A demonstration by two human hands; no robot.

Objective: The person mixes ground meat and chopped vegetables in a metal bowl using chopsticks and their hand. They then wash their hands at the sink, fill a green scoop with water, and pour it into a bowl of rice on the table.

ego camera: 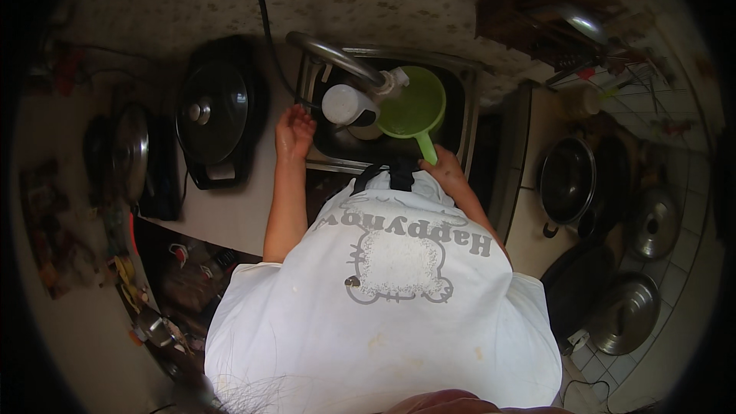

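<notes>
My right hand (445, 168) grips the handle of a green plastic dipper (411, 109) in the dark sink basin (339, 146). The dipper's bowl sits under the outlet of a curved metal faucet (345, 60), and part of its rim is hidden by the spout. At the sink's left rim, my left hand (295, 131) is raised with the palm showing and the fingers slightly curled, with nothing in it. A white rounded device with a dark front (343, 104) stands between that hand and the dipper, joined to a black hose or cable (261, 8).
Left on the counter is a black electric pan with a glass lid (213, 112). To the right are a dark pot (568, 180) and several metal lids (625, 313). A wooden rack (540, 17) holding utensils hangs at the upper right.
</notes>
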